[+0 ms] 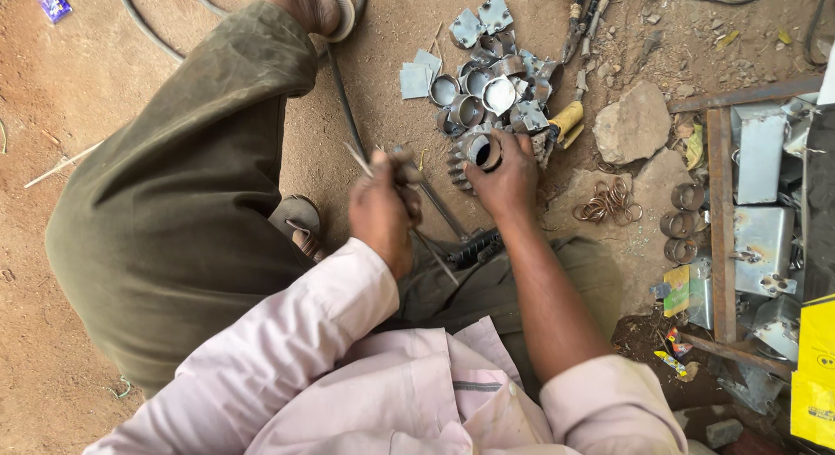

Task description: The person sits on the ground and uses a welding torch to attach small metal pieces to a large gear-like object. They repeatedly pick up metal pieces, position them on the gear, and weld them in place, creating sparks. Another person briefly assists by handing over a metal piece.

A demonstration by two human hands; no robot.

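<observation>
The left hand [381, 213] is closed around a thin metal rod [409, 181] whose pale tip angles up and to the left; the hand is motion-blurred, so finer detail of the tool cannot be read. The right hand [504, 177] is closed on a short metal ring [484, 152], thumb and fingers wrapped about its wall, the open bore facing the camera. The ring sits directly over a toothed gear [458, 168] resting on the dirt ground [87, 81], though contact between the two cannot be confirmed.

Just beyond the right hand lies a pile of cut metal rings and flat plates [487, 85]. A yellow-handled tool [567, 120] lies at the pile's right edge, beside a flat stone [635, 124]. A cluster of thin wire rings [609, 203] lies near the right forearm. A dark cable [344, 98] runs across the ground between the pile and the person's bent knee [191, 159].
</observation>
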